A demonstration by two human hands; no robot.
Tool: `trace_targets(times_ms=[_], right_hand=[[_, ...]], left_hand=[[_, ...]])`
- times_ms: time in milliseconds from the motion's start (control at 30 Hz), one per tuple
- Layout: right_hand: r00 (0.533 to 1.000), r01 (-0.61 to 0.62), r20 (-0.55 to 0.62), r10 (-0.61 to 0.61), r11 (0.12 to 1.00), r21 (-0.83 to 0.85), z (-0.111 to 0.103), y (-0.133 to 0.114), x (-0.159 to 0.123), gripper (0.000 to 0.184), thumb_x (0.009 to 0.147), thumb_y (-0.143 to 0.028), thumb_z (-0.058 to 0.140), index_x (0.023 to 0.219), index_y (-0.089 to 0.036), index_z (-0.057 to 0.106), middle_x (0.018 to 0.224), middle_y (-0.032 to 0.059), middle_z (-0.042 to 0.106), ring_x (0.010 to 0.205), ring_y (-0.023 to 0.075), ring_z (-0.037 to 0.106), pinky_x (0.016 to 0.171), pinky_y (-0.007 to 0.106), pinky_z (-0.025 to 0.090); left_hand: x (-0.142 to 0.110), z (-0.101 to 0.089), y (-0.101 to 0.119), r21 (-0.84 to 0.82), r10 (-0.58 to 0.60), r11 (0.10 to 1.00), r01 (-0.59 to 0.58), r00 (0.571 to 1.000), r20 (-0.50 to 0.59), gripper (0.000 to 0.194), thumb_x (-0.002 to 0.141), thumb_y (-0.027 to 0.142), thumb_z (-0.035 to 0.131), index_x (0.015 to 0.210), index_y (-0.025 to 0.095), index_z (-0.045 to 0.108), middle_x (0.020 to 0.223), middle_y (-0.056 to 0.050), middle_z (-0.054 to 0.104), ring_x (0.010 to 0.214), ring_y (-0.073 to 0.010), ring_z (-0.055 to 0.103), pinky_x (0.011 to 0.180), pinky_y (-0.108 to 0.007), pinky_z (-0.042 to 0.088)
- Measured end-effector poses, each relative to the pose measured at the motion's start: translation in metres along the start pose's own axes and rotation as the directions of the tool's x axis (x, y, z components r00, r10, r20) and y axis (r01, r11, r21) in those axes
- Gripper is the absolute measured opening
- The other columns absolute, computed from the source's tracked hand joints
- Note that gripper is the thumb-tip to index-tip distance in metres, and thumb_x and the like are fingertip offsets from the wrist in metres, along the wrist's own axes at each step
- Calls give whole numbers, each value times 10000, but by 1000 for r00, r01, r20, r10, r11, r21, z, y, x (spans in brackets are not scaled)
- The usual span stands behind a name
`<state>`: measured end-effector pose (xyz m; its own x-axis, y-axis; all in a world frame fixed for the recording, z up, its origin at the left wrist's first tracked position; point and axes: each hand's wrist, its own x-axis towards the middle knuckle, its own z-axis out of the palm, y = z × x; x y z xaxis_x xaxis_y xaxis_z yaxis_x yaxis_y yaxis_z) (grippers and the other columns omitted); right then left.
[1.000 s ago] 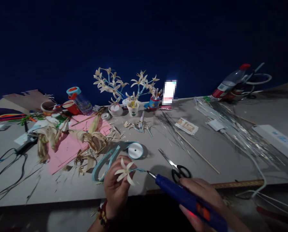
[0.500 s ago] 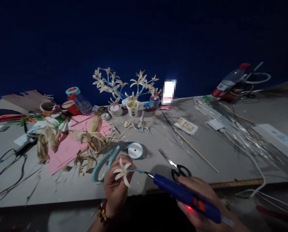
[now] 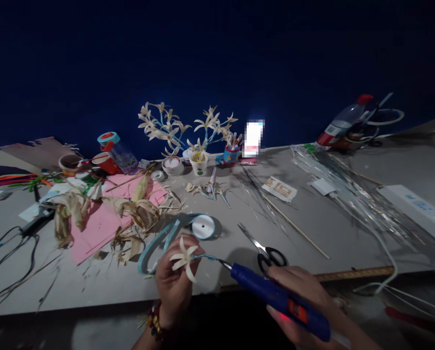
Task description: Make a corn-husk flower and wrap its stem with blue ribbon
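Note:
My left hand [image 3: 175, 277] is closed on a handmade flower [image 3: 184, 259] with pale petals, its blue-wrapped stem [image 3: 206, 256] pointing right. In my right hand [image 3: 305, 301] is a blue glue gun [image 3: 276, 294] with a glowing red light on its lower side. The gun's metal nozzle is at the stem's end; I cannot tell if they touch. Behind my left hand lies a roll of light-blue tape [image 3: 203, 226], with a loose blue strip [image 3: 159, 245] curving to its left. Black-handled scissors [image 3: 263, 249] lie just beyond my right hand.
Dried husks [image 3: 140, 214] cover pink paper [image 3: 93, 228] at left. Flower arrangements stand in cups [image 3: 199, 165] at the back, near a lit phone [image 3: 253, 138]. A thin stick [image 3: 298, 228], bundled wires [image 3: 359, 189] and a power strip [image 3: 418, 206] lie at right.
The whole view has shifted very slightly. Both hands keep their holds, with the glue gun's nozzle still at the stem's end.

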<state>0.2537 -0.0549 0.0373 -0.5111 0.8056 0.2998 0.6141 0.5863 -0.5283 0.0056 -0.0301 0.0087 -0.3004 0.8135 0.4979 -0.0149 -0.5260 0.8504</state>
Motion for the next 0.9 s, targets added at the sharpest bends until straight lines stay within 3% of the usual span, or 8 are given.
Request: trace_targets(times_ms=[200,267,333,433,500,567,700,900], right_hand=[[1000,13,21,-12,998,-68,0,9,0,124,773,-267,532,885,-216,526,725,27,645,642,195,626,582,278,421],[996,-27,78,41,985,-173,-5,16,-1,198,763,-237,542,958,-199,548,818,53,675,717,210,644,629,286,437],[986,-98,99,134,948,-304,-16,32,-1,293,740,-216,556,1031,-182,568,905,81,689,789,231,652,672,297,454],[933,-330,-52,356,788,-520,-44,79,-4,376,720,-189,571,1096,-173,585,1052,127,691,876,270,658,720,325,471],[831,-513,-187,524,590,-623,-68,119,-8,376,766,-203,571,1140,-162,578,1146,153,672,880,284,664,693,330,468],[786,-557,-222,577,504,-661,-90,157,-10,375,840,-241,547,1205,-155,548,1234,164,640,931,286,664,692,321,462],[826,-467,-102,555,570,-676,-108,202,-5,332,851,-214,576,1175,-141,573,1231,166,648,973,272,659,724,306,459],[889,-277,118,442,725,-630,-94,211,24,335,867,-250,619,1184,-146,592,1200,139,659,1026,242,644,817,277,450]], left_hand=[[-1,-4,1,-5,-35,999,35,998,-53,64,800,261,729,772,206,710,724,-33,655,780,-204,631,747,-370,547],[-1,-7,1,-35,-88,996,84,990,-108,71,764,243,766,765,202,708,752,-32,684,774,-202,650,749,-370,555],[0,-8,1,-101,-74,993,58,983,-167,100,733,238,789,749,208,695,742,-2,688,772,-186,653,762,-353,558],[5,-7,0,-102,-156,986,129,931,-330,171,646,211,845,715,179,692,761,7,694,776,-173,657,793,-330,564],[7,-4,2,-106,-260,966,237,873,-413,235,581,213,883,709,172,690,781,13,697,768,-159,655,818,-309,563],[7,-2,5,-140,-337,941,307,827,-450,278,541,242,903,701,173,686,763,19,698,764,-154,655,823,-292,563],[4,-3,7,-197,-370,928,315,839,-400,274,546,249,897,726,171,705,751,11,714,794,-159,660,820,-271,566],[0,-4,3,-211,-344,933,291,893,-292,182,642,168,834,772,168,706,814,-4,710,845,-157,662,858,-271,559]])
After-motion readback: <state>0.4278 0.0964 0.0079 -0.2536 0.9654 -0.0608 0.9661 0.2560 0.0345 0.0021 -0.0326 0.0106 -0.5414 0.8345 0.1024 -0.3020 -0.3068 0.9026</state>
